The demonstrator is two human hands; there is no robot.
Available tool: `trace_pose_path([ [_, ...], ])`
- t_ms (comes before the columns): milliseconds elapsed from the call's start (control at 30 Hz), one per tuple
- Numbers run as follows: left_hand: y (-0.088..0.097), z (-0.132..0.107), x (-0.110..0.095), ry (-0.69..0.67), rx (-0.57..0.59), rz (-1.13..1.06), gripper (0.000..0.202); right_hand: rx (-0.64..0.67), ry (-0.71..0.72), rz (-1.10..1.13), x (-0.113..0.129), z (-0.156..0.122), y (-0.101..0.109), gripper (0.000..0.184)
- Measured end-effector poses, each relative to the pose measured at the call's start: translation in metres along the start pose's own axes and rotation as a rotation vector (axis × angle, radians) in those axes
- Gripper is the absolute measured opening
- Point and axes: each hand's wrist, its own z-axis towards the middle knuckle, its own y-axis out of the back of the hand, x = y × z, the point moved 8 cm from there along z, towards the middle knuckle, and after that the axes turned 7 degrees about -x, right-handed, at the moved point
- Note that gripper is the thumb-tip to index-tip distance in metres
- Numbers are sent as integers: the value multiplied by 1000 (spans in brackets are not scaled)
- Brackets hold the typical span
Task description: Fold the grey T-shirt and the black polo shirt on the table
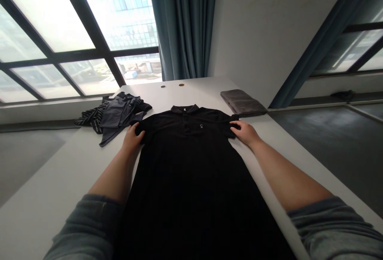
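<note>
A black polo shirt [191, 172] lies spread front side up, its collar at the far end and a small light logo on the chest. Its lower end runs out of view toward me. My left hand [133, 138] is closed on the edge of the sleeve at the left, thumb on the near side. At the opposite sleeve, my right hand [245, 133] grips the hem between thumb and fingers. Some fingertips of both hands are hidden by the dark cloth.
The white table [278, 148] has two round holes near its far edge. A heap of crumpled grey and striped clothes [115, 112] lies at the left, hanging toward the edge. Folded grey cloth [243, 102] sits back right. Behind are a window and blue curtain [185, 24].
</note>
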Motion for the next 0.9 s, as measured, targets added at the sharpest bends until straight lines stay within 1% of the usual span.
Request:
trace_pose_path([
  [67,3,6,-7,-16,-16,36,62,6,15,-2,2,0,-1,36],
  [133,4,12,-22,-56,-28,72,60,8,24,-7,3,0,-1,35],
  [200,2,14,-43,-121,-19,99,60,11,27,-15,3,0,-2,35],
  [267,-3,13,-70,-205,4,133,60,13,29,-20,3,1,-2,34],
  [333,-12,7,-99,-300,46,183,60,13,33,-18,3,1,-3,34],
  [400,-27,-2,-126,-388,116,246,60,12,38,-17,2,2,-3,33],
  [500,-57,-21,-152,-475,242,333,62,14,38,-26,2,2,-5,33],
  [567,-78,-33,-160,-502,327,365,62,15,40,-29,1,2,-6,33],
  [633,-97,-44,-163,-517,409,375,62,14,44,-27,0,2,-7,33],
  [700,-108,-52,-163,-522,449,367,64,13,52,-26,0,2,-7,33],
  [733,-110,-52,-163,-518,444,352,65,14,56,-26,1,1,-8,33],
  [800,-108,-47,-160,-488,398,302,67,17,60,-28,1,1,-8,33],
  [900,-101,-29,-148,-415,334,215,58,16,67,-26,4,1,-7,33],
])
